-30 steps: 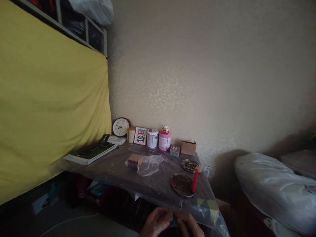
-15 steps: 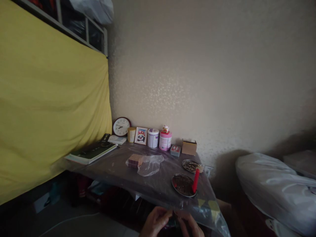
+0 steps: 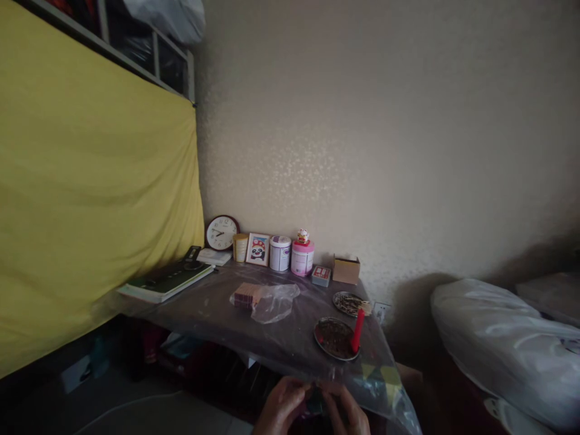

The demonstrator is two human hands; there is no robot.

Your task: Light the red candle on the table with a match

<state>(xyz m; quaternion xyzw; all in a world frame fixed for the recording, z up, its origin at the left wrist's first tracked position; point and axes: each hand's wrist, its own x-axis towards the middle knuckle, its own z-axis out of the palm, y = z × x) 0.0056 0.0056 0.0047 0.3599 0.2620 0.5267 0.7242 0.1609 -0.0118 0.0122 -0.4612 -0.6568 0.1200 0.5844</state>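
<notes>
My left hand (image 3: 281, 406) and my right hand (image 3: 345, 408) are close together at the table's near edge, low in the view. Thumbs and fingers of both are closed in a pinch, their tips almost meeting. Whatever sits between them is small and dark, and I cannot make it out. Just beyond the hands is a round metal plate (image 3: 333, 339) with dark residue on it. A red candle (image 3: 357, 331) stands on that plate's right side, unlit. Behind it lies a second plate (image 3: 344, 304) with many thin sticks that look like matches.
On the plastic-covered table (image 3: 199, 323) lies a stack of small boxes (image 3: 247, 294) in clear wrap. A green book (image 3: 167, 283) is at left. Along the wall stand a clock (image 3: 222, 233), a panda picture (image 3: 258, 249), tins (image 3: 280, 254), a card box (image 3: 321, 276) and a cardboard box (image 3: 346, 270).
Both hands have shifted very slightly left and up, still pinched together. The view has turned a little; the things on the table keep their places.
</notes>
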